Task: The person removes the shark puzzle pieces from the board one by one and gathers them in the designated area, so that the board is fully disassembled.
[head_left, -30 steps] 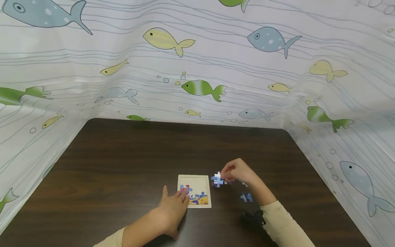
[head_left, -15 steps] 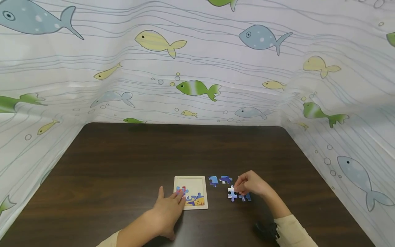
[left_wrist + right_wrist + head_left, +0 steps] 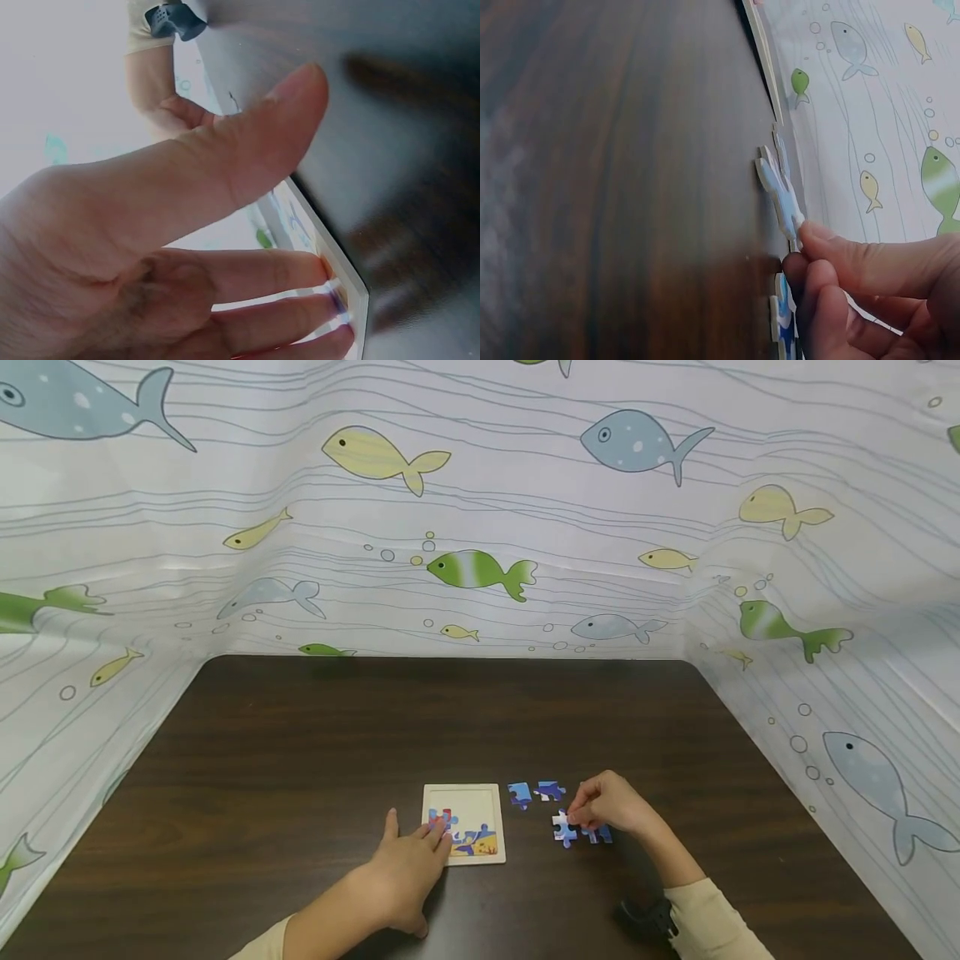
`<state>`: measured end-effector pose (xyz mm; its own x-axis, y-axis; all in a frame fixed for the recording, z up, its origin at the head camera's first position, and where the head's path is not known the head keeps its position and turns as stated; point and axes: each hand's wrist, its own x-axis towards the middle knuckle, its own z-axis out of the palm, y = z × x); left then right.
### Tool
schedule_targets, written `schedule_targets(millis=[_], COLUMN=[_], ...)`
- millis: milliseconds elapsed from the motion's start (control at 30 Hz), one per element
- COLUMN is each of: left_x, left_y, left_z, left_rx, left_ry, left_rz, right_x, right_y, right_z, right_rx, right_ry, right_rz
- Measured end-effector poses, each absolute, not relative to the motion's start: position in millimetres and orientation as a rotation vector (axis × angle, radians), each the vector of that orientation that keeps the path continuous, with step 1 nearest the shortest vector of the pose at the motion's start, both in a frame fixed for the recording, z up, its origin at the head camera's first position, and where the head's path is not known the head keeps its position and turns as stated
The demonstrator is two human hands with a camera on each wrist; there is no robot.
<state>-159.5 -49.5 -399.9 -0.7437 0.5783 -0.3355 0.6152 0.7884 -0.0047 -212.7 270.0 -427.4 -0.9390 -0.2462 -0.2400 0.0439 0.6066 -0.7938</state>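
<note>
In the head view my left hand (image 3: 408, 877) lies with its fingers spread over the left side of a square wooden puzzle tray (image 3: 501, 806). Its fingertips touch pieces at the tray's lower left, partly hiding them. Fitted pieces (image 3: 480, 843) with yellow and blue print fill the lower part. My right hand (image 3: 611, 806) pinches a pale blue and white jigsaw piece (image 3: 563, 829) by its edge, right of the tray. The right wrist view shows thumb and fingers at the end of this jigsaw piece (image 3: 778, 191), close over the table.
Two blue jigsaw pieces lie beyond the held one, a light blue piece (image 3: 519, 794) and a darker piece (image 3: 551, 791). Another piece (image 3: 600, 834) sits partly under the right hand. A fish-patterned cloth (image 3: 480, 485) walls the dark wooden table (image 3: 337, 735).
My right hand has carried the pale jigsaw piece from beside the tray toward the lower right, uncovering two blue pieces. It has hardly moved in the last half second. The left hand stays on the tray.
</note>
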Motion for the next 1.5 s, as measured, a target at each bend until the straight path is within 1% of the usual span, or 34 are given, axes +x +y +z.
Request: schedule_targets(millis=[233,533,700,867,1000,1233,1500], left_x=[-160.4,-158.8,-158.4,-158.2,-157.0,-154.9,-156.1], left_y=[-50.6,-51.8,-52.8,-54.1,-54.2,-50.8,-48.3], left_z=[-400.2,-398.4,-397.1,-397.8,-399.1,-402.0,-400.6], left_rx=[0.904,0.910,0.854,0.782,0.748,0.730,0.727], left_ry=[2.662,2.657,2.670,2.677,2.668,2.653,2.649], left_rz=[-0.120,-0.093,-0.092,-0.067,-0.071,-0.113,-0.161], right_x=[-213.6,-215.6,-221.7,-232.0,-239.0,-237.5,-235.0], right_y=[265.7,260.3,250.3,227.0,197.8,146.8,123.2], right_z=[-423.2,-421.3,-416.5,-412.9,-416.4,-424.0,-420.4], right_rx=[-0.128,-0.149,-0.174,-0.297,-0.365,-0.451,-0.548], right_ry=[2.548,2.561,2.571,2.560,2.503,2.482,2.523], right_rz=[-1.216,-1.162,-1.160,-1.149,-1.169,-1.049,-0.922])
